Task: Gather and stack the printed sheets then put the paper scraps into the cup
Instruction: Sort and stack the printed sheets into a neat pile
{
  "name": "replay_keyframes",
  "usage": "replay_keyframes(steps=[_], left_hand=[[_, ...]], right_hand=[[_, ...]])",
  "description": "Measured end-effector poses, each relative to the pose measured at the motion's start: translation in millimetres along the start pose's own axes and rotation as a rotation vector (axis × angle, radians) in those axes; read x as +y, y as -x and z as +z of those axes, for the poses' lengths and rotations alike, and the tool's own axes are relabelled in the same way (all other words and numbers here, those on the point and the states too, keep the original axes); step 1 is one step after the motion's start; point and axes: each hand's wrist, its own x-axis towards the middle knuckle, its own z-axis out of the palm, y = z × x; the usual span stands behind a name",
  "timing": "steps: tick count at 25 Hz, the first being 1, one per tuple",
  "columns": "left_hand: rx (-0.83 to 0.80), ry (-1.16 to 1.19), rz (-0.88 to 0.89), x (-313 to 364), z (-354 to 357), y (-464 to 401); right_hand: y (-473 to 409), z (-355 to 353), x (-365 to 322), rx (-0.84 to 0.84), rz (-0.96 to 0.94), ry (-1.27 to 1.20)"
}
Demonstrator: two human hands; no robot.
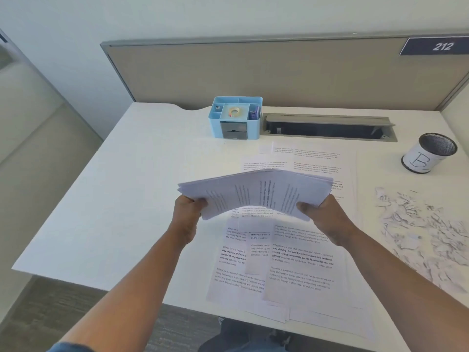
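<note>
Both hands hold a thick stack of printed sheets (256, 191) above the middle of the white desk (127, 186); the stack bows upward in the middle. My left hand (187, 217) grips its left end and my right hand (327, 219) grips its right end. More printed sheets (286, 265) lie spread on the desk beneath and beyond the stack, some overhanging the front edge. A heap of white paper scraps (426, 227) lies at the right. A mesh cup (429, 152) with a paper label marked "B" stands at the far right.
A light blue desk organiser (236, 118) holding tape stands at the back centre. Beside it is an open cable slot (327, 128) in the desk. A beige partition (253, 72) with a "212" sign closes the back.
</note>
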Motion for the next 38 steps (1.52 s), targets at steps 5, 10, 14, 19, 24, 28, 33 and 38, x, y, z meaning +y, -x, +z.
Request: replay_keyframes(steps=[5, 10, 14, 19, 24, 28, 33, 38], left_hand=[[-0.014, -0.109, -0.050, -20, 9, 12], [0.004, -0.068, -0.050, -21, 10, 10], [-0.008, -0.051, -0.051, -28, 11, 11], [0.003, -0.059, -0.067, -32, 12, 8], [0.003, -0.052, -0.070, -33, 12, 10], [0.008, -0.056, -0.073, -32, 12, 8], [0.013, -0.045, -0.078, -31, 13, 9], [-0.007, -0.027, -0.085, -30, 9, 6]], right_hand=[[4, 10, 23, 0.005, 0.108, 0.066], [-2, 16, 28, 0.063, 0.106, 0.078], [3, 18, 26, 0.058, 0.107, 0.062], [4, 20, 30, 0.073, 0.120, 0.037], [6, 18, 37, 0.059, 0.106, 0.033], [6, 19, 36, 0.082, 0.120, 0.037], [6, 18, 39, 0.048, 0.137, 0.055], [5, 17, 36, 0.053, 0.124, 0.064]])
